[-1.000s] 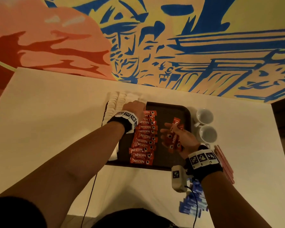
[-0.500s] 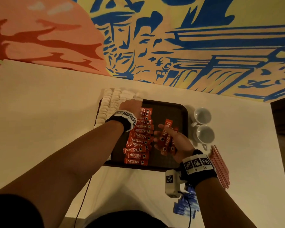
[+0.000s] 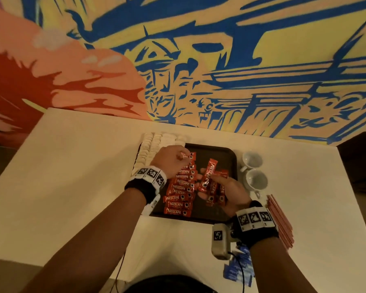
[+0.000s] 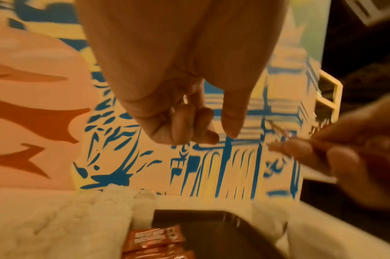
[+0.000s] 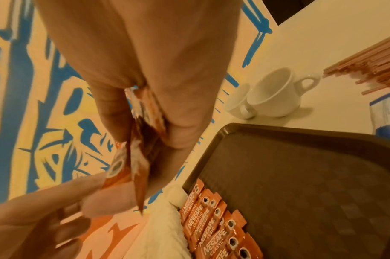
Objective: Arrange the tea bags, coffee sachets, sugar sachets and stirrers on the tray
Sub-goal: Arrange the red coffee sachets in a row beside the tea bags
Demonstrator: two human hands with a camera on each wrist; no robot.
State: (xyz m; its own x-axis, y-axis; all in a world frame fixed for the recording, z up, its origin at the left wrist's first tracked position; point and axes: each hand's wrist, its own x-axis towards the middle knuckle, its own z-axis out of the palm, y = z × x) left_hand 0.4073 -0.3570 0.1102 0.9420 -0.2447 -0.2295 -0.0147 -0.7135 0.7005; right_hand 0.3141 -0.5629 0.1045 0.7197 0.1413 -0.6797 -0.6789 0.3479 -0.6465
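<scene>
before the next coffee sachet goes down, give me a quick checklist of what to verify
1. Right hand holds spare coffee sachets: ok, several in its grip, one pushed up by the thumb.
2. Left hand free to take it: ok, fingers curled, nothing pinched in the left wrist view.
3. Row of coffee sachets is tidy: ok, overlapping in a column.
4. Space on the tray: ok, right half bare.
5. Tea bags placed: ok, along the left edge.
6. Stirrers and sugar sachets on the tray: not ok, both lie on the table.
</scene>
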